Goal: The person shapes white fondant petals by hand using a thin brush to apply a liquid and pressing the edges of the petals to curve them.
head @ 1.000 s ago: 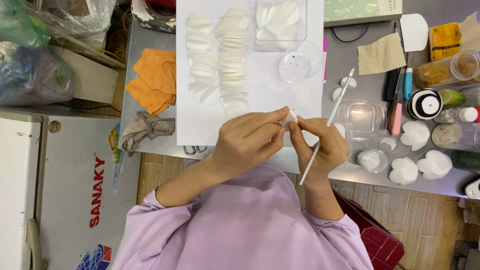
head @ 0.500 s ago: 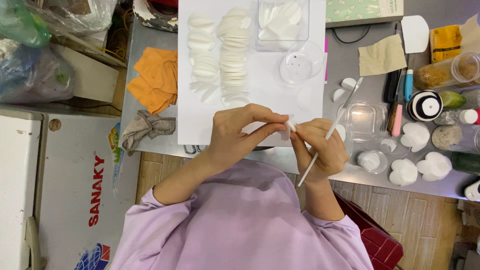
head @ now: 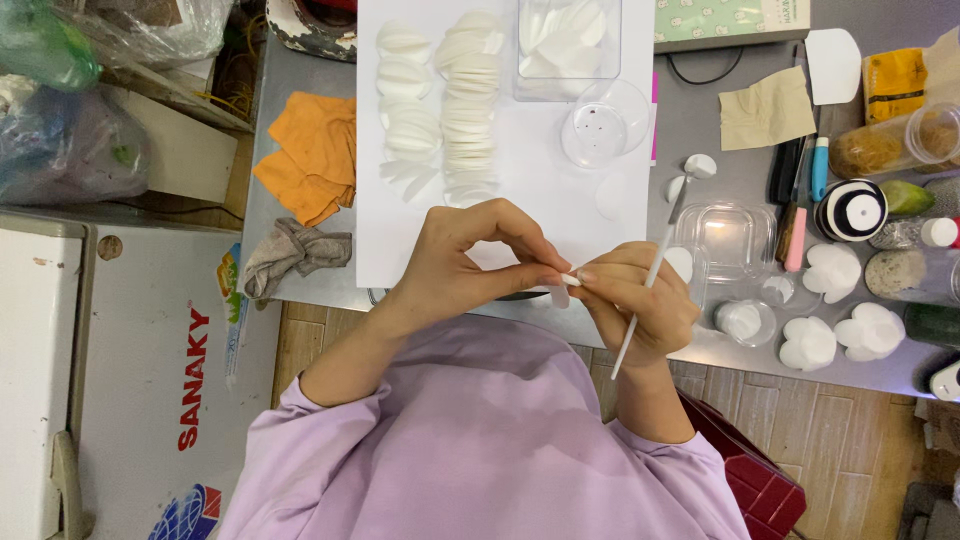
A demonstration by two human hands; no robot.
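Left hand: a small white petal is pinched between thumb and fingers of the left hand, at the table's near edge.
Right hand: the same petal is touched by the fingertips of the right hand; one thin white tool is gripped in the closed fingers.
Sheet: one white sheet is spread just beyond the hands.
Petals on sheet: two rows are laid out; the count cannot be told.
Dishes: one round clear dish and one clear box are set on the sheet.
Cloths: one orange cloth and one grey rag are left on the table.
White shapes: three are placed to the right.
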